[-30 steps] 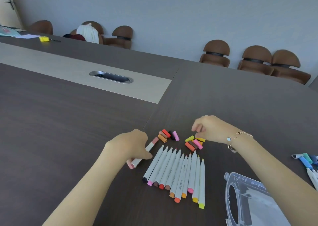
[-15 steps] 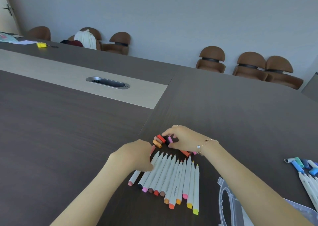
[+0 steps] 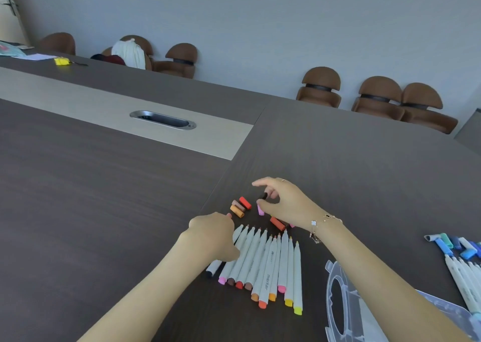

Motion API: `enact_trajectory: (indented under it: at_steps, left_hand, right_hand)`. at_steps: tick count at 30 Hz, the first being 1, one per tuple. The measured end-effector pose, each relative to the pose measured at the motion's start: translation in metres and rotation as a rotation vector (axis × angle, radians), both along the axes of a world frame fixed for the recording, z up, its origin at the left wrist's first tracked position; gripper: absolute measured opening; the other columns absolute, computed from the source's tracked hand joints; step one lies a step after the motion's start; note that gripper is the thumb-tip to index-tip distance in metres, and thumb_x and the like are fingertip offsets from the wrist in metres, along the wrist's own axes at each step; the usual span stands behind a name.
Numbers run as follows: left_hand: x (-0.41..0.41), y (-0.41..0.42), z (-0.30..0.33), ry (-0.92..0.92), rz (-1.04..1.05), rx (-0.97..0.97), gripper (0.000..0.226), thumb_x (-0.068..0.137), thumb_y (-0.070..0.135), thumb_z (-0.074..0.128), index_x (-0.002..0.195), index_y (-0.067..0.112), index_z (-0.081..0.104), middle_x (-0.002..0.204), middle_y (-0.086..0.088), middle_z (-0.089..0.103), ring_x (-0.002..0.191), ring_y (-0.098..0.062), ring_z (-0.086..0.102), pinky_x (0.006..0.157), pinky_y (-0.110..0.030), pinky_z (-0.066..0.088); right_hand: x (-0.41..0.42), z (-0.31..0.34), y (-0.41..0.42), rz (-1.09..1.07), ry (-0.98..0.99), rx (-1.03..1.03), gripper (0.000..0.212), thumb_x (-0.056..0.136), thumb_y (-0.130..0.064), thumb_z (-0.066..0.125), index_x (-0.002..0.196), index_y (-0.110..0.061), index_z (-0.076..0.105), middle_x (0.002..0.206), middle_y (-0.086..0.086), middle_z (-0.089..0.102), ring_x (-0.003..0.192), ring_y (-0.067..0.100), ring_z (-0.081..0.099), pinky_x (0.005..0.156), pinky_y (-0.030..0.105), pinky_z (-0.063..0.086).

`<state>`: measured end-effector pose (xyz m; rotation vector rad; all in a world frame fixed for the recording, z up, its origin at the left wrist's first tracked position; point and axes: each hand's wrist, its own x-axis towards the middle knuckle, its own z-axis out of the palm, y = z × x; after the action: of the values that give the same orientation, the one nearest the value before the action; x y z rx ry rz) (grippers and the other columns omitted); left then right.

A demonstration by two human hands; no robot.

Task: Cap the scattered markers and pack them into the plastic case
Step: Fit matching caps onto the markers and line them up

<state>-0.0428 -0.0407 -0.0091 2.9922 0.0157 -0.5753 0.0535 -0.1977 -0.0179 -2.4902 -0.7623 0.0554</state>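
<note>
Dark wood-grain table [image 3: 104, 211] fills a grey-walled room; brown chairs [image 3: 321, 87] at 1 o'clock. Right hand [image 3: 283, 202] pinches a black cap [image 3: 263, 195]; left hand [image 3: 212, 233] grips a marker [image 3: 214, 267]. Plastic case [image 3: 335, 297] lies at 5 o'clock.

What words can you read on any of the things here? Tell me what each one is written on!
"marker": printed along the white barrel of the marker with the orange-red end cap, in the row on the table.
A small dark logo near that marker's tip end: too small to read.
Faint grey print on a neighbouring barrel: too blurred to read.
Nothing else is readable.
</note>
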Motion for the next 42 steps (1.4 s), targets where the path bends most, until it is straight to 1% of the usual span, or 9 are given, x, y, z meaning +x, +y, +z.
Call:
enact_trajectory:
  at_steps: [2, 5, 8, 11, 16, 22, 28, 32, 42]
  left_hand:
    - [-0.005, 0.005, 0.002, -0.021, 0.041, -0.056, 0.023, 0.085, 0.033, 0.057, 0.076, 0.013, 0.051, 0.060, 0.003, 0.033, 0.054, -0.011, 0.034, 0.056, -0.022, 0.040]
    - [-0.016, 0.020, 0.004, -0.119, 0.122, -0.114, 0.034, 0.084, 0.035, 0.055, 0.065, 0.014, 0.036, 0.060, 0.002, 0.034, 0.051, -0.013, 0.030, 0.048, -0.023, 0.027]
    - [-0.033, 0.031, -0.003, -0.238, 0.194, -0.253, 0.021, 0.090, 0.034, 0.050, 0.085, 0.013, 0.046, 0.074, -0.001, 0.050, 0.056, -0.014, 0.039, 0.051, -0.023, 0.032]
    - [-0.047, 0.032, -0.013, -0.360, 0.178, -0.372, 0.014, 0.092, 0.033, 0.049, 0.088, 0.019, 0.047, 0.075, -0.001, 0.060, 0.054, -0.012, 0.044, 0.053, -0.023, 0.038]
    - [-0.045, 0.036, -0.023, -0.507, 0.121, -0.464, 0.012, 0.098, 0.034, 0.043, 0.097, 0.023, 0.047, 0.078, 0.007, 0.052, 0.057, -0.010, 0.045, 0.052, -0.018, 0.038]
    - [-0.055, 0.037, -0.037, -0.519, 0.119, -0.523, 0.009, 0.098, 0.032, 0.041, 0.101, 0.025, 0.044, 0.084, 0.011, 0.050, 0.071, -0.011, 0.052, 0.065, -0.022, 0.044]
    - [-0.054, 0.040, -0.037, -0.524, 0.125, -0.523, 0.013, 0.098, 0.033, 0.040, 0.105, 0.023, 0.046, 0.083, 0.011, 0.048, 0.070, -0.009, 0.049, 0.060, -0.015, 0.040]
    - [-0.056, 0.035, -0.037, -0.538, 0.121, -0.536, 0.010, 0.098, 0.032, 0.042, 0.102, 0.024, 0.047, 0.086, 0.010, 0.050, 0.070, -0.010, 0.050, 0.061, -0.018, 0.041]
    - [-0.060, 0.015, -0.035, -0.697, 0.246, -0.642, 0.011, 0.098, 0.024, 0.045, 0.094, 0.014, 0.049, 0.085, 0.003, 0.051, 0.063, -0.013, 0.049, 0.053, -0.015, 0.042]
  right_hand:
    - [-0.006, 0.003, -0.006, -0.019, 0.034, 0.046, 0.018, 0.094, -0.028, 0.053, 0.101, -0.021, 0.068, 0.094, -0.013, 0.056, 0.087, 0.001, 0.053, 0.072, 0.014, 0.037]
    - [-0.014, 0.005, -0.007, -0.038, 0.105, 0.052, 0.032, 0.097, -0.033, 0.045, 0.091, -0.014, 0.070, 0.086, -0.022, 0.057, 0.083, -0.004, 0.054, 0.071, 0.014, 0.038]
    - [-0.022, 0.003, -0.005, -0.075, 0.170, 0.134, 0.032, 0.098, -0.039, 0.043, 0.091, -0.017, 0.064, 0.078, -0.014, 0.065, 0.072, -0.001, 0.062, 0.064, 0.013, 0.041]
    - [-0.031, 0.001, 0.001, -0.122, 0.228, 0.226, 0.031, 0.099, -0.038, 0.041, 0.090, -0.017, 0.061, 0.077, -0.007, 0.071, 0.059, 0.003, 0.059, 0.059, 0.016, 0.042]
    - [-0.036, 0.001, 0.008, -0.218, 0.453, 0.427, 0.027, 0.100, -0.029, 0.041, 0.104, -0.011, 0.061, 0.085, -0.002, 0.073, 0.051, 0.004, 0.051, 0.047, 0.013, 0.041]
    - [-0.039, -0.006, 0.006, -0.182, 0.585, 0.504, 0.022, 0.099, -0.020, 0.045, 0.110, -0.009, 0.061, 0.080, 0.003, 0.070, 0.055, 0.004, 0.053, 0.051, 0.013, 0.043]
    - [-0.047, -0.009, 0.013, -0.084, 0.605, 0.506, 0.023, 0.099, -0.023, 0.046, 0.111, -0.012, 0.063, 0.085, 0.003, 0.068, 0.060, 0.004, 0.052, 0.055, 0.013, 0.043]
    - [-0.049, -0.008, 0.015, -0.063, 0.482, 0.403, 0.024, 0.098, -0.026, 0.048, 0.109, -0.012, 0.064, 0.080, -0.001, 0.066, 0.063, 0.003, 0.053, 0.058, 0.012, 0.044]
    - [-0.048, 0.000, 0.028, -0.057, 0.534, 0.478, 0.026, 0.099, -0.018, 0.047, 0.109, -0.003, 0.066, 0.068, 0.001, 0.058, 0.055, 0.006, 0.045, 0.047, 0.011, 0.037]
